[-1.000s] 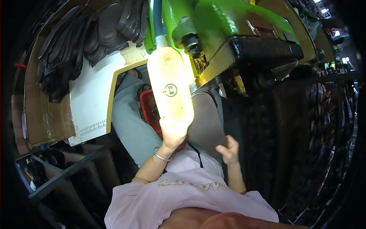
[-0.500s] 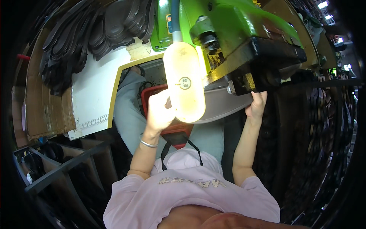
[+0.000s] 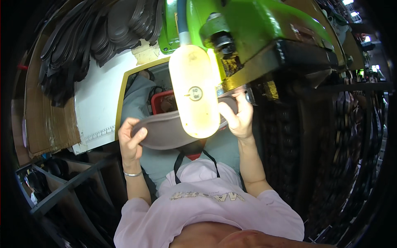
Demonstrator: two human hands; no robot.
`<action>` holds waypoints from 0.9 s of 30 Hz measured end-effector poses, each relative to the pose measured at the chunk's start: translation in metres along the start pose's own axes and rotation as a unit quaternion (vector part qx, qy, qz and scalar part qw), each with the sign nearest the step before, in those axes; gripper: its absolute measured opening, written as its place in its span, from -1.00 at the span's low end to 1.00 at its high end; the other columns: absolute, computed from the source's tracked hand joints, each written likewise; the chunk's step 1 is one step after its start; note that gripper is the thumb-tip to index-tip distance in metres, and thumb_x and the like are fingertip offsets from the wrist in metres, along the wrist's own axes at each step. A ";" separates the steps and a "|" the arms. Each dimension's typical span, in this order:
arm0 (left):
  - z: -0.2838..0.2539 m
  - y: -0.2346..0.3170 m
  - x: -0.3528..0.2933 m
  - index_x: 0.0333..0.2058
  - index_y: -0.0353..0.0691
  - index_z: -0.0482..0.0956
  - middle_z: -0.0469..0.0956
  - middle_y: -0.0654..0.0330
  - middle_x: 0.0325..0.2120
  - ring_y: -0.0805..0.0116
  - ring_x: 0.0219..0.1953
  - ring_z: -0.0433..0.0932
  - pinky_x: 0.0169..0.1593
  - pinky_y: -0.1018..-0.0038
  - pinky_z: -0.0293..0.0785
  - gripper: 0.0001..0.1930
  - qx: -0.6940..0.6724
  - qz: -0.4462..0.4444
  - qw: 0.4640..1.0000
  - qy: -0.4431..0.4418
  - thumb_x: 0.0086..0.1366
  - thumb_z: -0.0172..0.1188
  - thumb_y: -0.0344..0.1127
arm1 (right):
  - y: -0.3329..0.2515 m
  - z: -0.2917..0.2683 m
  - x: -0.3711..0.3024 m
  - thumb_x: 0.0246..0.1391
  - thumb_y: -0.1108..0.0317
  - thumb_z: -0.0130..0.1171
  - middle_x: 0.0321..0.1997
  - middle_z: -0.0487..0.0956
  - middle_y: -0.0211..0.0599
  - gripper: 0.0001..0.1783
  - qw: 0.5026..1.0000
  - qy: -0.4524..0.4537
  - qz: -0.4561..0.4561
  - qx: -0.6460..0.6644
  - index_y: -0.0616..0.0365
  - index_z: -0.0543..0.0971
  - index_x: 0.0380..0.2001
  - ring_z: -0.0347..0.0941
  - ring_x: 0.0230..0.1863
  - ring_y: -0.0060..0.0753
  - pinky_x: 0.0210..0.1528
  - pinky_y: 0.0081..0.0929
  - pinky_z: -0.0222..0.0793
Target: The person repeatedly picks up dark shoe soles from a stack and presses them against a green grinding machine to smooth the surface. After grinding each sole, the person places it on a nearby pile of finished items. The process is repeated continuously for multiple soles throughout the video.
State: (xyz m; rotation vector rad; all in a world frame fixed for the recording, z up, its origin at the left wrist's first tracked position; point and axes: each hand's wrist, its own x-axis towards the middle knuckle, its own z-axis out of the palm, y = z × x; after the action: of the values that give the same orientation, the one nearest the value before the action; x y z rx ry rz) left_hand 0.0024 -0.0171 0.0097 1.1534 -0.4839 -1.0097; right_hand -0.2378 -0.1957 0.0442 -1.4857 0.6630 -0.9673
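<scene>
Between my two hands I hold a dark brown shoe sole (image 3: pixel 164 131) stretched out level above my lap. My left hand (image 3: pixel 132 138) pinches its rounded left end, thumb on top. The right end is in my right hand (image 3: pixel 237 115), close below the head of a green machine (image 3: pixel 258 29). A bright oval lamp (image 3: pixel 194 91) on a grey stem hangs in front and hides the middle of the sole. A silver bracelet circles my left wrist.
Piles of dark soles (image 3: pixel 120 31) lie at the back left on a white table (image 3: pixel 99 95) with a yellow edge and cardboard. A red bin (image 3: pixel 159 102) sits beyond the sole. Divided grey shelving (image 3: pixel 68 182) stands at lower left; racks of footwear parts (image 3: pixel 347 136) line the right.
Both hands have moved left, carrying the sole's right end away from beneath the machine's head. Its left end has come out from behind the lamp into view.
</scene>
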 end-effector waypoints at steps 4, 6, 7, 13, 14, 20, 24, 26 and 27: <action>-0.001 -0.039 -0.035 -0.40 -0.27 0.41 0.54 0.22 -0.41 0.58 -0.37 0.48 -0.24 0.62 0.42 -0.79 0.043 -0.066 0.996 -0.046 0.05 0.30 -0.56 | -0.001 0.008 0.006 -0.15 0.64 0.30 -0.19 0.55 -0.23 -0.59 0.995 0.022 0.039 0.093 0.36 0.45 -0.15 0.48 -0.18 -0.46 -0.08 -0.54 0.39; 0.020 -0.054 -0.056 -0.38 -0.29 0.42 0.57 0.17 -0.34 0.55 -0.30 0.52 -0.19 0.58 0.48 -0.81 0.047 -0.122 0.988 -0.081 0.08 0.27 -0.60 | -0.006 0.009 0.014 -0.19 0.77 0.25 -0.31 0.54 -0.18 -0.61 0.996 0.016 0.031 0.087 0.45 0.40 -0.22 0.51 -0.37 -0.51 -0.28 -0.59 0.48; 0.043 -0.058 -0.065 -0.38 -0.30 0.42 0.58 0.14 -0.31 0.52 -0.26 0.54 -0.17 0.56 0.51 -0.82 0.060 -0.150 0.983 -0.092 0.11 0.24 -0.62 | -0.008 0.009 0.016 -0.20 0.78 0.25 -0.34 0.54 -0.21 -0.62 0.996 0.018 0.029 0.082 0.46 0.41 -0.24 0.51 -0.39 -0.52 -0.30 -0.60 0.48; 0.128 -0.105 -0.065 -0.16 -0.42 0.48 0.58 0.13 -0.25 0.49 -0.21 0.54 -0.12 0.56 0.49 -0.71 0.029 -0.178 0.975 -0.131 0.12 0.27 -0.56 | -0.028 0.021 0.016 -0.25 0.69 0.35 -0.56 0.43 -0.42 -0.65 0.997 0.072 -0.014 0.018 0.25 0.34 -0.54 0.29 -0.55 -0.73 -0.51 -0.73 0.24; 0.130 -0.106 -0.059 -0.14 -0.41 0.49 0.57 0.14 -0.24 0.49 -0.20 0.52 -0.12 0.55 0.48 -0.69 0.032 -0.192 0.970 -0.144 0.11 0.29 -0.55 | -0.030 0.019 0.014 -0.26 0.66 0.38 -0.60 0.39 -0.47 -0.62 0.997 0.065 -0.032 -0.037 0.21 0.31 -0.56 0.23 -0.57 -0.75 -0.53 -0.74 0.18; 0.111 -0.062 0.010 -0.06 -0.41 0.42 0.58 0.13 -0.26 0.47 -0.23 0.54 -0.17 0.50 0.50 -0.54 0.103 -0.130 0.952 -0.258 0.05 0.33 -0.45 | -0.057 -0.053 -0.016 -0.09 0.40 0.35 -0.53 0.50 -0.40 -0.47 0.939 -0.056 0.037 -0.337 0.25 0.43 -0.02 0.20 -0.69 -0.70 -0.67 -0.71 0.11; 0.096 -0.009 0.113 -0.07 -0.35 0.42 0.52 0.15 -0.21 0.41 -0.19 0.51 -0.11 0.49 0.46 -0.66 0.142 0.184 0.972 0.017 0.19 0.23 -0.42 | -0.082 -0.113 -0.021 0.06 0.45 0.13 -0.42 0.56 -0.23 -0.48 0.933 0.315 0.020 -0.171 0.26 0.33 0.12 0.33 -0.71 -0.64 -0.73 -0.75 0.23; 0.075 0.010 0.178 -0.04 -0.36 0.41 0.50 0.11 -0.18 0.38 -0.14 0.48 -0.04 0.47 0.42 -0.62 0.123 0.253 0.954 0.107 0.21 0.24 -0.36 | -0.082 -0.119 -0.011 0.07 0.49 0.06 -0.30 0.55 -0.05 -0.49 0.922 0.383 -0.045 -0.042 0.28 0.30 0.13 0.40 -0.70 -0.52 -0.70 -0.69 0.36; 0.066 0.016 0.208 -0.02 -0.37 0.40 0.49 0.10 -0.17 0.36 -0.11 0.46 -0.01 0.46 0.40 -0.58 0.096 0.295 0.943 0.124 0.20 0.26 -0.31 | -0.079 -0.118 -0.005 0.04 0.53 0.04 -0.19 0.51 0.00 -0.44 0.936 0.353 0.004 0.001 0.26 0.25 0.16 0.46 -0.67 -0.43 -0.67 -0.63 0.44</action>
State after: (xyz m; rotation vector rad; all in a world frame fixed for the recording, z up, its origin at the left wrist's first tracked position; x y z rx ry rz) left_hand 0.0616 -0.2281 0.0146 1.1860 -0.6828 -0.2976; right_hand -0.3510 -0.2394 0.1180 -1.1089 1.1731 -1.5107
